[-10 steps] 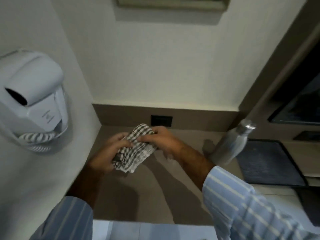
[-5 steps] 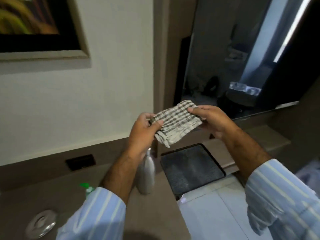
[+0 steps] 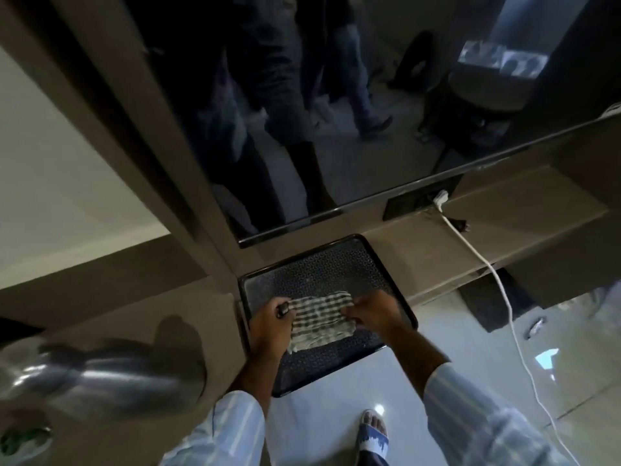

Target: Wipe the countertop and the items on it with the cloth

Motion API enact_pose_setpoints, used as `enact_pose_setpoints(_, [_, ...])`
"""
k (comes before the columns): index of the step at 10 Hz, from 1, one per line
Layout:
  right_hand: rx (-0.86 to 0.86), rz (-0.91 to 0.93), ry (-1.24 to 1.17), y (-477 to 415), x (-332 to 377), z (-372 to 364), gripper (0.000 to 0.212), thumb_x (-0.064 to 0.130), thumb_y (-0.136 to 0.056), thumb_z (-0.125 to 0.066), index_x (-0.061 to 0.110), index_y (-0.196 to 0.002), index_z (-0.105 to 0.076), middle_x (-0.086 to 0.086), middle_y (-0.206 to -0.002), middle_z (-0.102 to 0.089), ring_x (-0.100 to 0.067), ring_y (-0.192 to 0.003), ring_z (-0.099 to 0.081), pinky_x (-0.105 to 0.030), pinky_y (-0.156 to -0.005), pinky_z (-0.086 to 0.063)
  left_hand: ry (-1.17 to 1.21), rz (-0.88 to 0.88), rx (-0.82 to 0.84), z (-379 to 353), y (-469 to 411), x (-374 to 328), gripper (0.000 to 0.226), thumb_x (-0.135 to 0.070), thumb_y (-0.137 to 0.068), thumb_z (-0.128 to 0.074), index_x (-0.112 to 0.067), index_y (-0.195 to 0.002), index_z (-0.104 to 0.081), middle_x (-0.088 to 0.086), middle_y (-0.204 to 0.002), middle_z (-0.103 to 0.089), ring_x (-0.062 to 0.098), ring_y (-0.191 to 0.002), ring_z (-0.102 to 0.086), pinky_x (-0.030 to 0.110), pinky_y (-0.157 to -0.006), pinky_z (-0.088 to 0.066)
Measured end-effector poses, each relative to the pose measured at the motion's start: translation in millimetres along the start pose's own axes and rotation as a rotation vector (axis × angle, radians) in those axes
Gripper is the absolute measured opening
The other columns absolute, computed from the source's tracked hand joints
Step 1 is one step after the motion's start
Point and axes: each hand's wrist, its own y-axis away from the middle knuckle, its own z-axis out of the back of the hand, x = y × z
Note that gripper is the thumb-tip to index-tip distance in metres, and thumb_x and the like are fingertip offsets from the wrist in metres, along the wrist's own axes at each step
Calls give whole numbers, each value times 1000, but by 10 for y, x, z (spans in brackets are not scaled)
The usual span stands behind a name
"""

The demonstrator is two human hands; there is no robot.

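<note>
Nearest, at 8 o'clock, a blurred metal bottle (image 3: 100, 371) stands on the desk (image 3: 141, 294), probably steel. Beyond, at centre, both hands press the checked cloth (image 3: 319, 322) flat onto the black tray (image 3: 316, 264). The left hand (image 3: 270, 326) pinches its 9 o'clock edge; the right hand (image 3: 373, 314) bunches its 3 o'clock edge, fingers curled. This two-point hold keeps the cloth taut for wiping. A white cable (image 3: 484, 264) trails at 2 o'clock.

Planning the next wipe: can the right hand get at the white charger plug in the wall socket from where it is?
Probably yes. The right hand holds the cloth over the black tray; the white plug sits up and to its right, with only bare ledge between. The cable hangs clear.
</note>
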Motion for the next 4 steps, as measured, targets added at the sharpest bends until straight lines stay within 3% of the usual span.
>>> enact_pose_setpoints(1, [-3, 95, 142, -274, -178, -219, 26, 30, -84, -82, 6, -93, -83, -11, -92, -81, -24, -89, -77, -29, -81, -58, -133, 13, -15, -167, -194, 204, 33, -20, -97, -67, -9, -128, -66, 15, -125, -73, 33, -113, -68, 40, -97, -55])
enact_pose_setpoints(2, [-24, 144, 290, -252, -154, -262, 31, 37, -88, -77, 10, -101, -82, -10, -94, -79, -24, -95, -75, -22, -74, -47, -186, 5, 10, -128, -194, 215, 40, -21, -99, -65, -8, -137, -60, 18, -131, -68, 35, -116, -66, 43, -99, -54])
enact_pose_setpoints(3, [-229, 291, 200, 171, 193, 55, 33, 44, -92, -73, 16, -110, -79, -3, -101, -79, -11, -91, -73, -16, -69, -44, -196, -121, 13, 18, -26, 20, 57, -25, -100, -63, -9, -151, -44, 16, -153, -49, 33, -138, -51, 43, -114, -43])
enact_pose_setpoints(4, [-429, 539, -84, 641, 469, 351, 24, 47, -91, -73, 27, -103, -79, 8, -94, -81, 7, -77, -68, -5, -66, -45, -202, -280, 51, 228, 170, -152, 60, -29, -100, -61, -10, -153, -40, 14, -159, -42, 30, -147, -40, 42, -120, -34])
